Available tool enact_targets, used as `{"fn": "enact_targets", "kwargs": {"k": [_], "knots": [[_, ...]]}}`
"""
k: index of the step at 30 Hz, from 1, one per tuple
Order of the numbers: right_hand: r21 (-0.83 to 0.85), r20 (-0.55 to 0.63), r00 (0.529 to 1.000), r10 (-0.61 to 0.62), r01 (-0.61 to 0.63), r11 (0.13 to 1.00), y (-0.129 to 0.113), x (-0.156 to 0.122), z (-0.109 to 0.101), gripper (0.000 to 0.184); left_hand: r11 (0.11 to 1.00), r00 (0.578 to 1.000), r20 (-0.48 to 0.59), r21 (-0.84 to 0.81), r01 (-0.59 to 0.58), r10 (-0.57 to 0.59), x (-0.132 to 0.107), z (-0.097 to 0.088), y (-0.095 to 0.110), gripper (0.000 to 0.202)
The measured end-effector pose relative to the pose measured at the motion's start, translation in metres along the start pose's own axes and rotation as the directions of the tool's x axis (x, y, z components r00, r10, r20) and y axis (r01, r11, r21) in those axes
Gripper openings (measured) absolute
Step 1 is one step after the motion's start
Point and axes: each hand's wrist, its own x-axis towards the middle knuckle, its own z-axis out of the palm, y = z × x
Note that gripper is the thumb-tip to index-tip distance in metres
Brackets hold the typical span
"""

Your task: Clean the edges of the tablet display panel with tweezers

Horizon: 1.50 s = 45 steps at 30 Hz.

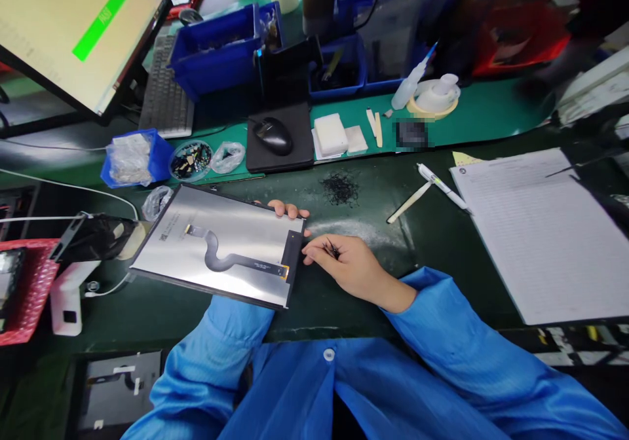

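My left hand [285,209] supports a tablet display panel [196,256] from underneath, its fingertips curled over the far edge near the right corner. The panel is tilted, with its silver back facing up. A grey ribbon cable [211,250] bends across that back and ends in a gold connector at the right. Close to the panel's right edge, my right hand [348,263] is closed, thumb and index finger pinched together. Some thin black strips [333,249] stick out among its curled fingers. Whether the pinching fingertips touch the panel edge I cannot tell.
A pile of black scraps [340,189] lies beyond my hands. To the right are a white pen [442,188], a thin stick [409,203] and a paper sheet [545,237]. Behind stand a mouse [273,136], blue bins [216,54] and a monitor [73,27] with a green bar.
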Motion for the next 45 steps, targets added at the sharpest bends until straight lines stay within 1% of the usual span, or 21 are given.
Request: {"fn": "enact_targets", "kwargs": {"k": [1, 3, 7, 11, 15, 19, 22, 26, 28, 30, 32, 33, 35, 37, 39, 42, 45], "knots": [[0.007, 0.001, 1.0, -0.002, 0.002, 1.0, -0.001, -0.001, -0.001, 0.023, 1.0, 1.0, 0.024, -0.012, -0.011, 0.011, 0.0, -0.001, 0.0, 0.047], [0.025, 0.012, 1.0, 0.002, -0.002, 1.0, -0.004, -0.002, -0.002, 0.022, 0.999, 0.999, 0.032, -0.032, -0.029, 0.03, 0.001, -0.001, 0.001, 0.048], [0.043, 0.062, 0.998, 0.004, -0.007, 0.999, -0.009, -0.004, -0.005, 0.022, 0.996, 0.999, -0.007, -0.073, -0.044, 0.044, 0.0, 0.003, 0.001, 0.052], [0.026, 0.097, 0.995, -0.014, 0.012, 1.0, -0.01, -0.005, -0.009, 0.023, 0.989, 0.997, -0.04, -0.128, -0.076, 0.071, -0.005, 0.01, 0.002, 0.042], [0.072, 0.151, 0.988, -0.037, 0.027, 0.997, -0.012, -0.007, -0.013, 0.021, 0.988, 0.993, -0.077, -0.124, -0.096, 0.087, -0.009, 0.017, 0.005, 0.038], [0.133, 0.229, 0.972, -0.053, 0.022, 0.991, -0.017, -0.008, -0.016, 0.017, 0.984, 0.978, -0.155, -0.095, -0.153, 0.137, -0.009, 0.018, 0.002, 0.04], [0.136, 0.225, 0.974, 0.02, -0.051, 0.989, -0.019, -0.007, -0.015, 0.016, 0.98, 0.963, -0.197, -0.034, -0.195, 0.185, -0.007, 0.016, -0.001, 0.041], [0.118, 0.152, 0.972, 0.181, -0.199, 0.973, -0.01, 0.002, -0.01, 0.012, 0.988, 0.974, -0.179, -0.05, -0.15, 0.139, -0.008, 0.015, 0.0, 0.042], [0.126, 0.101, 0.974, 0.204, -0.216, 0.968, -0.003, 0.007, -0.008, 0.009, 0.988, 0.979, -0.157, -0.062, -0.141, 0.13, -0.008, 0.014, 0.0, 0.042], [0.156, 0.028, 0.98, 0.196, -0.198, 0.968, 0.003, 0.009, -0.007, 0.018, 0.986, 0.982, -0.13, -0.076, -0.151, 0.14, -0.008, 0.012, -0.001, 0.042], [0.214, 0.003, 0.979, 0.204, -0.2, 0.956, 0.005, 0.009, -0.005, 0.028, 0.984, 0.984, -0.109, -0.096, -0.151, 0.14, -0.006, 0.01, -0.003, 0.044], [0.249, 0.022, 0.976, 0.216, -0.214, 0.945, 0.004, 0.008, -0.004, 0.032, 0.983, 0.984, -0.11, -0.104, -0.149, 0.138, -0.004, 0.009, -0.005, 0.045], [0.315, 0.098, 0.967, 0.236, -0.255, 0.914, 0.002, 0.006, -0.001, 0.037, 0.985, 0.983, -0.138, -0.107, -0.137, 0.121, 0.0, 0.011, -0.009, 0.05], [0.36, 0.174, 0.955, 0.24, -0.288, 0.887, -0.001, 0.003, 0.003, 0.04, 0.986, 0.975, -0.191, -0.095, -0.134, 0.114, 0.004, 0.016, -0.012, 0.055], [0.378, 0.223, 0.947, 0.23, -0.301, 0.875, -0.002, 0.001, 0.006, 0.041, 0.988, 0.966, -0.228, -0.068, -0.14, 0.121, 0.006, 0.024, -0.014, 0.056], [0.323, 0.244, 0.945, 0.219, -0.292, 0.9, -0.001, 0.001, 0.007, 0.036, 0.991, 0.966, -0.229, -0.035, -0.128, 0.117, 0.006, 0.032, -0.015, 0.056], [0.236, 0.209, 0.956, 0.207, -0.255, 0.938, 0.001, 0.002, 0.005, 0.031, 0.995, 0.965, -0.245, -0.008, -0.097, 0.093, 0.006, 0.031, -0.013, 0.057]]}}
